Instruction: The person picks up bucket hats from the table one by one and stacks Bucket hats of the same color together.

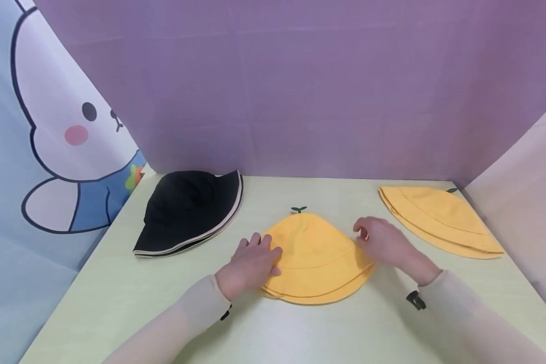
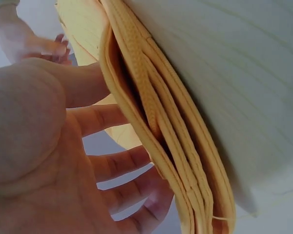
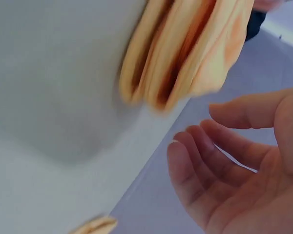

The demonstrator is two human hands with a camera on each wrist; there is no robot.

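Note:
A yellow bucket hat point(image 1: 314, 255), folded flat, lies mid-table with a small green sprout point(image 1: 299, 209) on its crown. My left hand point(image 1: 251, 267) is at its left side, fingers spread, with the fingertips touching the cloth. In the left wrist view, the thumb and straight fingers lie along the layered brim point(image 2: 185, 109). Beside the right end of the hat is my right hand point(image 1: 385, 243), its fingers loosely bent and holding nothing. The right wrist view shows a gap between those fingertips and the folded brim point(image 3: 158, 73).
A black bucket hat point(image 1: 188, 210) with pale brim trim lies folded at the back left of the table point(image 1: 300, 338). Another folded yellow hat point(image 1: 437, 220) is at the back right. A purple cloth point(image 1: 309, 91) hangs behind the table, and a rabbit-print cloth point(image 1: 50, 126) hangs at left.

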